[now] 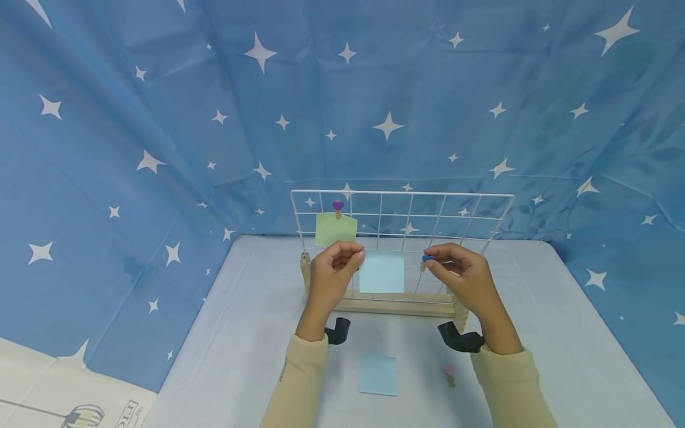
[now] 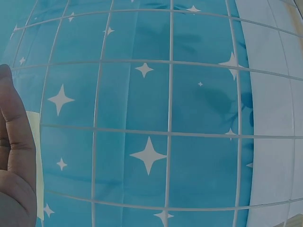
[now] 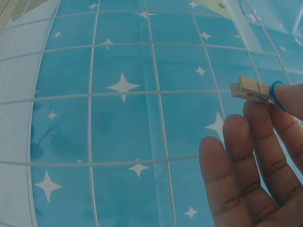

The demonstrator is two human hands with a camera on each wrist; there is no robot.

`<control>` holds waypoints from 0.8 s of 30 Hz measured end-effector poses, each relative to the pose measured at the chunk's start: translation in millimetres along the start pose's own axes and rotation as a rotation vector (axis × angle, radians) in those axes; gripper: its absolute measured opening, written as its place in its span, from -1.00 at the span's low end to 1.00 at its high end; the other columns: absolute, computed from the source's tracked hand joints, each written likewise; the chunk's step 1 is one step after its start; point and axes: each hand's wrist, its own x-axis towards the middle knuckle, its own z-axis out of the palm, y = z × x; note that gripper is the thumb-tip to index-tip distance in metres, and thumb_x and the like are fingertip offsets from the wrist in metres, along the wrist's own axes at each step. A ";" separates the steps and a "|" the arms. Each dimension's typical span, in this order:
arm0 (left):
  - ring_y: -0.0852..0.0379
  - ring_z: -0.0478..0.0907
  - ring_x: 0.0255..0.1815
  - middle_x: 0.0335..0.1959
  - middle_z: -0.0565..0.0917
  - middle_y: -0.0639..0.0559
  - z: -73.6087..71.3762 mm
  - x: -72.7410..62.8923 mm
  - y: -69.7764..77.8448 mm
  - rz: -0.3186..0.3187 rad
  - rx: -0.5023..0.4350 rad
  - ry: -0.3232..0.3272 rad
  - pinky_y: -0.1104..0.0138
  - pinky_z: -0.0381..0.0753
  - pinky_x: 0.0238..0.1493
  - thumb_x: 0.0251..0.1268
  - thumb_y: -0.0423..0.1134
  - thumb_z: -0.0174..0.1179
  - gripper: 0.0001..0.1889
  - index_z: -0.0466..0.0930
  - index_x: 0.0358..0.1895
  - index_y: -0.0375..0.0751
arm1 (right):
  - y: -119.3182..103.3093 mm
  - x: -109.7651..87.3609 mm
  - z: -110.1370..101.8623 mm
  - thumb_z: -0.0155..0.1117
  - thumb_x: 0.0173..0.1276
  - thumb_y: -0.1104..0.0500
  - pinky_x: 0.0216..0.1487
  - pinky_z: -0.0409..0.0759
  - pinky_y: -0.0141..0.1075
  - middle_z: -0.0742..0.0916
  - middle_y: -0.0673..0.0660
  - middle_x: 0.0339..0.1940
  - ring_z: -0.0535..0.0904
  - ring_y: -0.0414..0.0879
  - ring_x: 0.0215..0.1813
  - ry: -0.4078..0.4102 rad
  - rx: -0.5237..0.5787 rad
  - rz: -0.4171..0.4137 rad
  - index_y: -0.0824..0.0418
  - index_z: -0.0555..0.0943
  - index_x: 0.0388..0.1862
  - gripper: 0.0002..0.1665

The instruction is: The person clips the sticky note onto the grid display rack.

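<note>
My left hand (image 1: 333,273) pinches a light blue paper note (image 1: 382,271) near its upper left corner. The paper is upright and overlaps the lower part of a white wire grid (image 1: 417,192). To its right, my right hand (image 1: 467,278) pinches a small wooden clothespin (image 3: 248,88) with a blue top between thumb and index finger. In the right wrist view, the clothespin's wooden tip points left and its other fingers (image 3: 244,161) are extended below. Only the edge of my left hand (image 2: 16,156) shows in the left wrist view.
A pale green note (image 1: 336,230) hangs on the grid's upper left under a clothespin with a purple heart (image 1: 338,205). The grid stands on a wooden base (image 1: 396,306). Nearer on the white table lie another blue note (image 1: 377,375) and a pink-topped clothespin (image 1: 449,376).
</note>
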 end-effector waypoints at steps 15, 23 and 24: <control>0.16 0.69 -0.20 -0.19 0.79 -0.15 1.6 6.1 7.0 0.000 0.010 0.000 0.46 0.69 -0.12 0.53 -0.33 0.37 -0.86 0.78 -0.02 -0.35 | -6.1 7.2 -2.5 0.36 0.38 0.57 0.01 0.65 -0.61 0.82 0.23 -0.13 0.68 -0.46 -0.09 -0.011 -0.043 -0.018 0.47 0.76 -0.02 -0.77; 0.16 0.70 -0.19 -0.18 0.79 -0.15 2.9 10.9 9.8 0.029 0.028 -0.002 0.46 0.69 -0.12 0.53 -0.33 0.38 -0.86 0.78 -0.03 -0.34 | -12.5 12.3 -2.1 0.38 0.40 0.55 0.00 0.65 -0.60 0.82 0.29 -0.17 0.69 -0.45 -0.11 -0.016 -0.051 -0.017 0.45 0.77 -0.03 -0.79; 0.16 0.70 -0.20 -0.18 0.79 -0.15 2.9 11.5 9.9 0.031 0.029 -0.003 0.46 0.69 -0.12 0.53 -0.34 0.38 -0.86 0.78 -0.03 -0.34 | -13.2 12.9 -2.1 0.38 0.40 0.55 0.00 0.65 -0.61 0.82 0.29 -0.17 0.69 -0.46 -0.11 -0.018 -0.055 -0.022 0.45 0.77 -0.03 -0.79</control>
